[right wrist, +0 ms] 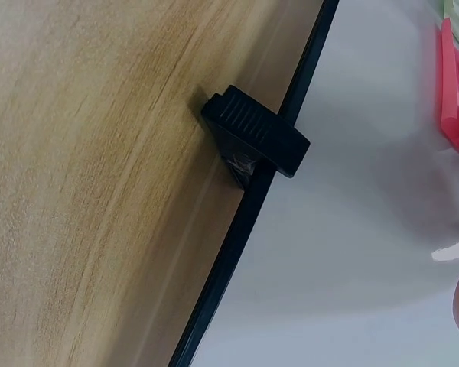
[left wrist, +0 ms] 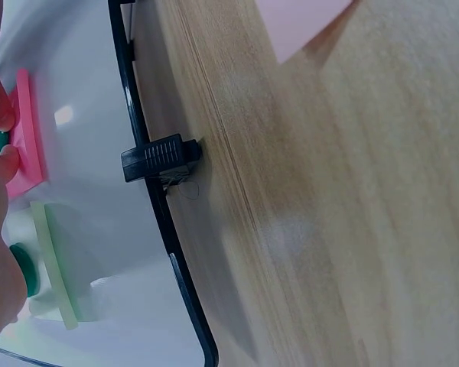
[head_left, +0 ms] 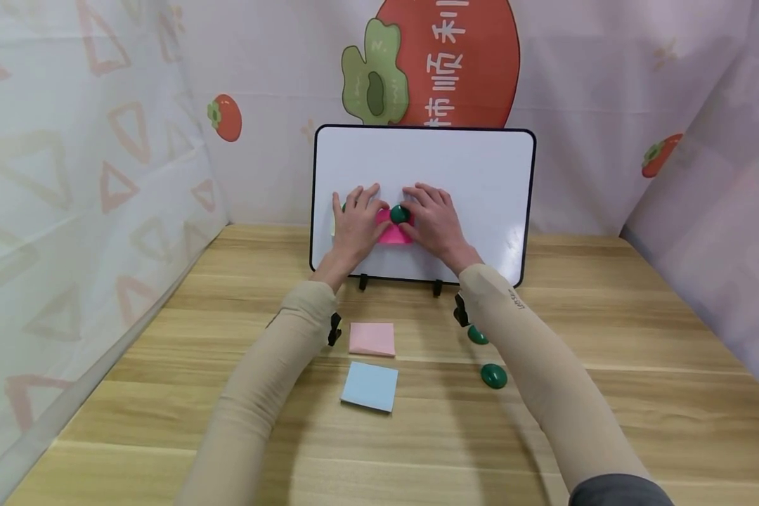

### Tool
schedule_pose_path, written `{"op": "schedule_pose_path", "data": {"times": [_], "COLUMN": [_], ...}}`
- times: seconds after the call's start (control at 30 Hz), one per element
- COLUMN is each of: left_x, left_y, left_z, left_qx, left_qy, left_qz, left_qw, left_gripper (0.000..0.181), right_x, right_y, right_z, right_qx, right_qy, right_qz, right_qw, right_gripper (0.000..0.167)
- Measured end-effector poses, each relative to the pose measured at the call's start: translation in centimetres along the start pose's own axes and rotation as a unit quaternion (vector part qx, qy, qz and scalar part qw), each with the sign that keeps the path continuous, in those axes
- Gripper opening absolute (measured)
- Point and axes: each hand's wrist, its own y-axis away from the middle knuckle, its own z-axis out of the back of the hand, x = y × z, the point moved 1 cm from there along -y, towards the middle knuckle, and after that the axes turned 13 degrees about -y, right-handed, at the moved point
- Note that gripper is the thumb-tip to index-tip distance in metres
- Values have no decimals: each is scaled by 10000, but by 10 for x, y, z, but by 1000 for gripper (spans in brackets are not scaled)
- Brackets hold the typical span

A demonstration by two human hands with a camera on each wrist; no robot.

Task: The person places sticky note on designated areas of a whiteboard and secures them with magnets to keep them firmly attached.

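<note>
Nearest: blue pad (head_left: 370, 386), then two spare magnets (head_left: 494, 376) to its right and a pale pink pad (head_left: 372, 339) behind it. Beyond, the whiteboard (head_left: 474, 165) on black feet (head_left: 363, 282).

Hot pink note (head_left: 394, 235) lies on the board's front, between the hands, green magnet (head_left: 400, 214) on its upper part. Right hand (head_left: 438, 221): thumb and forefinger appear to pinch the magnet. Left hand (head_left: 356, 221): thumb and forefinger at the note's left side; whether pinching or only pressing, cannot tell. Green note (left wrist: 50, 264) with its own magnet sits beneath that hand.

Technique, my judgement: steady the note, seat the magnet flat, press gently lest the board tip, withdraw fingers sideways.
</note>
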Motion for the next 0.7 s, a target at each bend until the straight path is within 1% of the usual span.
{"op": "schedule_pose_path", "data": {"times": [0.33, 0.5, 0.7], "left_x": [3, 4, 8], "left_y": [1, 1, 2], "left_z": [3, 5, 10], "left_qx": [-28, 100, 415], "left_qy": [-77, -55, -88], "left_qz": [-154, -213, -371], "left_qw": [9998, 9997, 9984], "left_gripper": [36, 39, 45], "right_x": [1, 2, 4], "right_y": [1, 2, 5], "right_z": [-3, -3, -2], "right_qx": [31, 34, -1], "right_qy": [249, 309, 212], "right_qz": [6, -10, -65], "right_qw": [9997, 9995, 9998], "right_gripper": [44, 43, 43]}}
